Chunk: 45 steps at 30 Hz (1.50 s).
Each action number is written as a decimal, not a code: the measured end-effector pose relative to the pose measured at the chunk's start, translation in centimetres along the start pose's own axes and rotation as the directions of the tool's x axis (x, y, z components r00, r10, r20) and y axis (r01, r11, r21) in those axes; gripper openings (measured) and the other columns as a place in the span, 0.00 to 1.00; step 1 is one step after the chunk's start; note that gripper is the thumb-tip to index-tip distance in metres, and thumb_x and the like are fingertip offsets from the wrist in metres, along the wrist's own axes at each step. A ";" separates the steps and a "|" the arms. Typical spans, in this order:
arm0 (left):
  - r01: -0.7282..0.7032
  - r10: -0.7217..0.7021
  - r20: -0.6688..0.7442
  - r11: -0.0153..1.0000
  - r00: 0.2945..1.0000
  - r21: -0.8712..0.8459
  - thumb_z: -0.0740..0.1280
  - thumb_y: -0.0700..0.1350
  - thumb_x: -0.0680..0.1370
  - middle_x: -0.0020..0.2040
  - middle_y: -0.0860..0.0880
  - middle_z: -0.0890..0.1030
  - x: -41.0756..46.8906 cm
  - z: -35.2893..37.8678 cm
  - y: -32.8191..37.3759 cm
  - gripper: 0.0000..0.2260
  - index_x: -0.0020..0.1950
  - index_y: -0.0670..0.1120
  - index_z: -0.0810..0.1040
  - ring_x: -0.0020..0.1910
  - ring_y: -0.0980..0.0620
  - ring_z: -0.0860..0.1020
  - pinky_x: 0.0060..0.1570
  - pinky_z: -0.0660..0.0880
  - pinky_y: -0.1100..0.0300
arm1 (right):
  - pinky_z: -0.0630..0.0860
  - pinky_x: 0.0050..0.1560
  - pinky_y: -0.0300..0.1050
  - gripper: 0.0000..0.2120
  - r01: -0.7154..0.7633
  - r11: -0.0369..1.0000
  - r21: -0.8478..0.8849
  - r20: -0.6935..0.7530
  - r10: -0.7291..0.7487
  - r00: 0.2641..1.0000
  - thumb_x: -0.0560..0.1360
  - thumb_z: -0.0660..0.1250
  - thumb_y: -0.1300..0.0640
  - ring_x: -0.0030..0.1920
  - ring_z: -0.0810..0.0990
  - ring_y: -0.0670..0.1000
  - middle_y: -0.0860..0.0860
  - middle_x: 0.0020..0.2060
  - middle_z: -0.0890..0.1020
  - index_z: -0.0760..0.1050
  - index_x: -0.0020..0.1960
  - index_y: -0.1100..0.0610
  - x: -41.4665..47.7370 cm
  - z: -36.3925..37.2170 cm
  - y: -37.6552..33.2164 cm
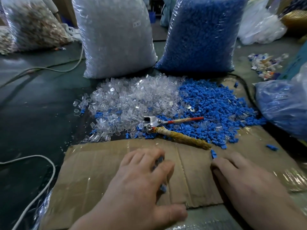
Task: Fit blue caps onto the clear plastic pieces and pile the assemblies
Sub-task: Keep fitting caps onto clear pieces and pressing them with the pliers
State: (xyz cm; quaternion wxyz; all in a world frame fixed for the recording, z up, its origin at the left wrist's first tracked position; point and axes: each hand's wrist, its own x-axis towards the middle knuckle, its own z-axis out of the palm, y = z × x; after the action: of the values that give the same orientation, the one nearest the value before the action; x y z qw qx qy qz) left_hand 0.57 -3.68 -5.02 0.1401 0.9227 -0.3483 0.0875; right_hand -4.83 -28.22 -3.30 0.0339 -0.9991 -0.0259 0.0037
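A heap of clear plastic pieces [131, 97] lies on the floor beside a heap of blue caps [216, 107]. My left hand [141, 183] rests palm down on the flattened cardboard [93, 171], fingers curled over a few blue-capped pieces [163, 188] that are mostly hidden under it. My right hand [240, 176] lies flat on the cardboard with fingers spread and nothing in it. A single blue cap [213, 154] sits just beyond its fingertips. Pliers [169, 128] with one red handle and one taped handle lie between the heaps and the cardboard.
A tall bag of clear pieces [116, 35] and a tall bag of blue caps [202, 34] stand behind the heaps. Another bag with blue parts [282, 105] sits at right. White cables [41, 180] cross the dark floor at left. Mixed scraps [267, 65] lie far right.
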 end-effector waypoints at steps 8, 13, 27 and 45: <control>-0.044 0.033 -0.168 0.997 0.985 -0.059 0.65 0.56 0.75 0.48 0.55 0.78 0.4 0.9 -0.6 0.10 0.45 0.52 0.82 0.47 0.50 0.78 0.47 0.77 0.51 | 0.66 0.46 0.37 0.18 0.084 0.996 -0.021 -0.038 -0.084 0.996 0.74 0.62 0.60 0.50 0.75 0.47 0.45 0.53 0.70 0.68 0.60 0.43 1.6 -0.2 0.1; -0.026 0.006 -0.177 0.994 0.984 -0.110 0.66 0.55 0.76 0.47 0.55 0.78 0.4 0.9 -0.8 0.09 0.44 0.52 0.82 0.47 0.51 0.77 0.47 0.78 0.52 | 0.70 0.32 0.41 0.09 0.075 0.997 0.036 -0.159 -0.068 0.985 0.71 0.71 0.63 0.35 0.70 0.47 0.47 0.39 0.71 0.74 0.44 0.51 4.5 0.1 0.9; -0.026 -0.012 -0.236 0.987 0.972 -0.156 0.70 0.59 0.70 0.51 0.56 0.81 0.2 1.4 -1.7 0.16 0.51 0.51 0.84 0.52 0.53 0.80 0.48 0.80 0.51 | 0.71 0.25 0.38 0.10 -0.137 0.371 0.918 -0.004 0.354 0.935 0.72 0.69 0.64 0.26 0.73 0.45 0.51 0.31 0.80 0.80 0.40 0.50 6.1 -2.3 0.8; 0.611 -0.622 -0.157 0.783 0.767 -0.119 0.62 0.64 0.74 0.46 0.63 0.74 2.1 -4.8 -6.7 0.17 0.60 0.60 0.73 0.44 0.62 0.74 0.42 0.75 0.55 | 0.78 0.35 0.41 0.03 0.005 0.600 0.800 0.048 -0.072 0.996 0.77 0.66 0.52 0.33 0.79 0.43 0.43 0.36 0.82 0.76 0.46 0.44 10.2 -2.1 -5.5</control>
State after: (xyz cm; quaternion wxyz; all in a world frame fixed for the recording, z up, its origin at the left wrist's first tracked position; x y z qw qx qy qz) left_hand 6.32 1.41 -1.25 0.2212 0.9686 -0.0140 0.1125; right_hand 5.07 -22.40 -0.90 0.4757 -0.8770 -0.0444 0.0518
